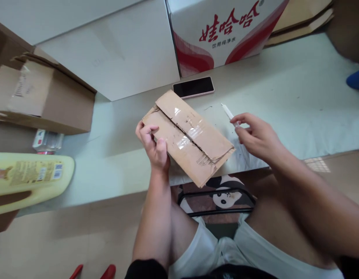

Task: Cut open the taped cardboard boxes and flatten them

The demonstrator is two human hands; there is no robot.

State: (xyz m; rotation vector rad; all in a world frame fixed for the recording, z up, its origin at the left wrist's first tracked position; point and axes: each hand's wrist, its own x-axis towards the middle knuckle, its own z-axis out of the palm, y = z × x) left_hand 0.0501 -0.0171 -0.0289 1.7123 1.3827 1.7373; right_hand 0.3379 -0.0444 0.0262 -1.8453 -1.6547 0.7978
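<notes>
A flat brown cardboard box (193, 135) is tilted over the front edge of the table. Clear tape crosses its middle seam, which shows a dark, ragged gap along much of its length. My left hand (156, 149) grips the box by its left end, thumb and fingers on the upper face. Off the right side of the box, my right hand (255, 133) pinches a slim white utility knife (227, 112). Its pointed tip is directed up and to the left, apart from the box.
Behind the box lies a dark-screened phone (193, 87), near a large white carton (118, 50) and a red-and-white carton (225, 35). A brown cardboard box (66, 100) and a yellow bottle (34, 178) stand at left. The pale tabletop (298, 97) extends right; something blue (356, 83) is at its edge.
</notes>
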